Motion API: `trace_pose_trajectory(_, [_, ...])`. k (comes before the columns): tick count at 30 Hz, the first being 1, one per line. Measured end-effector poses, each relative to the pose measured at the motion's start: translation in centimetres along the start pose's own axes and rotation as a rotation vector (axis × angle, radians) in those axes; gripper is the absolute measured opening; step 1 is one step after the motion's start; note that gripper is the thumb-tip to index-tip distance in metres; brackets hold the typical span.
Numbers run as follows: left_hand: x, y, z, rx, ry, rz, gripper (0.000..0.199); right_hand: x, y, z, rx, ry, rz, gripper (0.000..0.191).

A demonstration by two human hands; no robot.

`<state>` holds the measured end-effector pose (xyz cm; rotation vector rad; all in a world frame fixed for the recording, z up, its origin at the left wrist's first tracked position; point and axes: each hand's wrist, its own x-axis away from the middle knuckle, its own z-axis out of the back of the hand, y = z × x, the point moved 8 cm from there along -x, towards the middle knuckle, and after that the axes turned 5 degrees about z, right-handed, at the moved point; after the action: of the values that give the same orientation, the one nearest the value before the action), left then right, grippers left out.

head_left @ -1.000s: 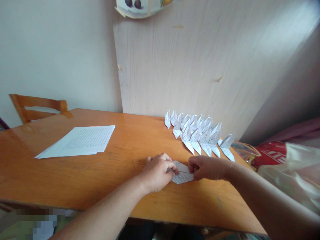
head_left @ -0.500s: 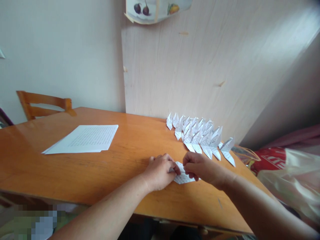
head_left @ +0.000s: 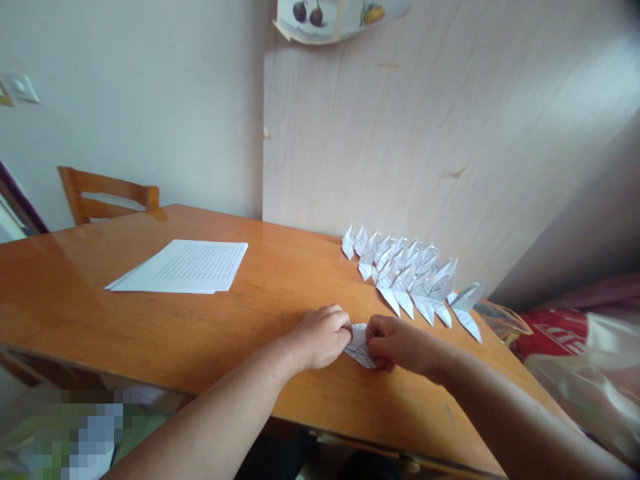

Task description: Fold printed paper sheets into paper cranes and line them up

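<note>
A small folded piece of printed paper (head_left: 361, 345) lies on the wooden table between my two hands. My left hand (head_left: 326, 335) is closed on its left edge, fingers curled. On its right side my right hand (head_left: 391, 342) is closed too, gripping the paper with the fingers bent under. The fingertips of both hands are partly hidden. Beyond my right hand stand several folded paper pieces (head_left: 423, 283) with upright points, set close together in rows.
A stack of printed sheets (head_left: 193, 267) lies on the left of the table (head_left: 280, 267). A wooden chair (head_left: 113, 187) stands behind it. Red and white bags (head_left: 555, 340) are beyond the table's right edge. A wall panel rises behind.
My left fingers have curled in more at the paper's left edge, and my right hand has closed lower over its right side. The whole view has shifted, with the scene further right.
</note>
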<state>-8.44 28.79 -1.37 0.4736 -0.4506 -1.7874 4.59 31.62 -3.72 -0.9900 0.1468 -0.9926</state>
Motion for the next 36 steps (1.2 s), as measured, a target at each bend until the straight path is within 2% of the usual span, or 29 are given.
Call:
trace_pose_trajectory(8, [0.3, -0.1, 0.0, -0.037, -0.044, -0.047, 0.021, 0.0, -0.6, -0.2, 0.07, -0.012, -0.028, 0.012])
trace_pose_trajectory(18, [0.7, -0.3, 0.4, -0.085, 0.021, -0.048, 0.021, -0.6, -0.2, -0.1, 0.221, -0.021, -0.055, 0.012])
trace_pose_trajectory(27, [0.7, -0.6, 0.4, -0.091, 0.025, -0.027, 0.021, -0.9, 0.4, 0.0, 0.258, -0.047, -0.081, 0.011])
trace_pose_trajectory(36, [0.8, -0.5, 0.5, -0.093, 0.03, -0.022, 0.021, -1.1, -0.3, -0.2, 0.295, -0.064, -0.089, 0.013])
